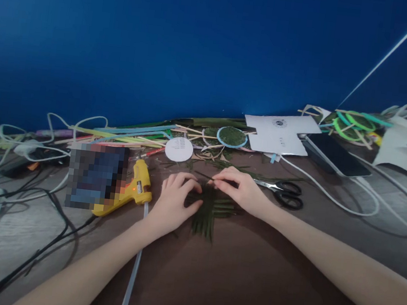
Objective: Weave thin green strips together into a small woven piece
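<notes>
In the middle of the dark brown work surface lies a small weave of dark green leaf strips [209, 212], with loose ends fanning toward me and to the right. My left hand [174, 200] rests at its left side, thumb and forefinger curved and apart around the edge. My right hand [238, 188] pinches a thin dark leaf strip [204, 175] above the far edge of the weave. Black-handled scissors [287, 191] lie just beyond my right wrist. To the left of my left hand is a yellow glue gun [140, 184] with a clear glue stick [134, 272] sticking out of it.
Several cables [59, 219] tangle at the left. A round white card [179, 148], a light-blue-rimmed green disc [231, 137], a white cut card [281, 134] and a phone [339, 155] with a white cable lie along the back. A blue wall [200, 49] rises behind.
</notes>
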Motion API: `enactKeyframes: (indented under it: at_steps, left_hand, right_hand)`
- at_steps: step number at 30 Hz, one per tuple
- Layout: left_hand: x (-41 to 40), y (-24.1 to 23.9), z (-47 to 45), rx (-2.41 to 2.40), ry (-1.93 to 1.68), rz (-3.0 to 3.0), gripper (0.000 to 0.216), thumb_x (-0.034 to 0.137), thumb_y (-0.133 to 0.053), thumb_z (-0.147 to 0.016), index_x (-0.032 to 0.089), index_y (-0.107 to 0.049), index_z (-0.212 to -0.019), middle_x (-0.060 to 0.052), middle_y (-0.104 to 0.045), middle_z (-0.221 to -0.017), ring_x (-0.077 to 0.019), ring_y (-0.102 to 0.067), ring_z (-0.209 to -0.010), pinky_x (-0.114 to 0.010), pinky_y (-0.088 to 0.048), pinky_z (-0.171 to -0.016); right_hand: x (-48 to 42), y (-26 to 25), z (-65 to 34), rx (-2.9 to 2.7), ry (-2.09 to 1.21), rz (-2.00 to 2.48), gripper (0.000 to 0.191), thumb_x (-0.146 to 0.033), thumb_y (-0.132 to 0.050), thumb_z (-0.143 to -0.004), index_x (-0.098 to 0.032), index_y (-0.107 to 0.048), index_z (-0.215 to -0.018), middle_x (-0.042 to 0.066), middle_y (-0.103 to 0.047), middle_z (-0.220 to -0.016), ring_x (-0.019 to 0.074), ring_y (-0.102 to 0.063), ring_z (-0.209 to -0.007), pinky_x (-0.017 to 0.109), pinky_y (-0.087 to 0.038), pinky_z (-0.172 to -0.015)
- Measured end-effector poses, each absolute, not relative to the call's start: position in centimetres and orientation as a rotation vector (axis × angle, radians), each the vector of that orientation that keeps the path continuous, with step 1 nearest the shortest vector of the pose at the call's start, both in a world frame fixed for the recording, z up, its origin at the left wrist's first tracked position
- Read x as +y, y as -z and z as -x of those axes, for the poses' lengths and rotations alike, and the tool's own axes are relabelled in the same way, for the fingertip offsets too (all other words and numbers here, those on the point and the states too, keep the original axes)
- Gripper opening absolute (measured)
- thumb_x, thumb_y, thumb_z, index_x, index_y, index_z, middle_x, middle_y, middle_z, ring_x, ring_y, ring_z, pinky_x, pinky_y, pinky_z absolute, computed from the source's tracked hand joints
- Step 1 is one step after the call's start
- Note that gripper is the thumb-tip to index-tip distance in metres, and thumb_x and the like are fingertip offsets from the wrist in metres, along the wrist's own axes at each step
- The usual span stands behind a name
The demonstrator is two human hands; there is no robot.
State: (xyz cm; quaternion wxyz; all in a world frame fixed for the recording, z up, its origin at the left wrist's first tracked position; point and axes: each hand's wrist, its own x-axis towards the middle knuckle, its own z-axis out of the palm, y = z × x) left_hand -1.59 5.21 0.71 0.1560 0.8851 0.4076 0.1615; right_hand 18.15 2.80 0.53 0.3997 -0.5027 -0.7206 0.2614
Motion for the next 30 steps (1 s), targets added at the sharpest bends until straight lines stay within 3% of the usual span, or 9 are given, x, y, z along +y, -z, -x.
enactKeyframes:
  at_steps: [3, 7, 16, 24, 30]
  left_hand:
    - [5.24, -0.66, 1.60, 1.164, -0.476, -2.526, 0.012, 0.021, -0.058, -0.077, 0.022, -0.054, -0.088, -0.003, -0.051, -0.110, -0.0229, -0.042, -0.104, -0.040, -0.032, -0.087]
    - [5.26, -0.54, 1.64, 1.171, -0.478, -2.522, 0.012, 0.021, -0.058, -0.077, 0.022, -0.055, -0.088, -0.003, -0.051, -0.106, -0.0226, -0.042, -0.102, -0.039, -0.033, -0.087]
    - [4.95, -0.50, 1.74, 1.220, -0.477, -2.562, 0.013, 0.024, -0.058, -0.077, 0.022, -0.058, -0.089, -0.004, -0.045, -0.096, -0.0221, -0.041, -0.093, -0.039, -0.035, -0.083]
    - [4.67, -0.45, 1.97, 1.216, -0.524, -2.531, 0.012, 0.022, -0.059, -0.075, 0.023, -0.058, -0.087, -0.005, -0.040, -0.112, -0.0249, -0.039, -0.108, -0.043, -0.031, -0.091]
    - [4.86, -0.35, 1.91, 1.203, -0.530, -2.536, 0.012, 0.022, -0.059, -0.076, 0.023, -0.057, -0.088, -0.004, -0.043, -0.113, -0.0254, -0.039, -0.108, -0.042, -0.032, -0.088]
  right_hand:
    - [2.78, -0.33, -18.10, -1.764, -0.659, 1.367, 0.015, -0.022, -0.053, -0.082, -0.019, -0.066, -0.089, 0.003, -0.064, -0.074, 0.0149, -0.058, -0.070, 0.030, -0.046, -0.068]
    - [2.87, -0.14, -18.06, -1.753, -0.711, 1.415, 0.009, -0.024, -0.055, -0.080, -0.019, -0.062, -0.079, -0.001, -0.059, -0.062, 0.0119, -0.054, -0.058, 0.026, -0.043, -0.059]
    - [2.67, 0.15, -17.93, -1.775, -0.578, 1.485, 0.011, -0.024, -0.056, -0.078, -0.018, -0.058, -0.068, 0.000, -0.054, -0.067, 0.0134, -0.052, -0.066, 0.027, -0.040, -0.062]
    - [2.64, 0.04, -17.78, -1.818, -0.606, 1.487, 0.012, -0.024, -0.055, -0.078, -0.019, -0.058, -0.067, 0.000, -0.054, -0.065, 0.0133, -0.051, -0.063, 0.027, -0.039, -0.060]
    - [2.59, -0.02, -17.55, -1.920, -0.565, 1.446, 0.011, -0.024, -0.058, -0.078, -0.019, -0.060, -0.068, 0.001, -0.055, -0.067, 0.0146, -0.051, -0.068, 0.028, -0.040, -0.064]
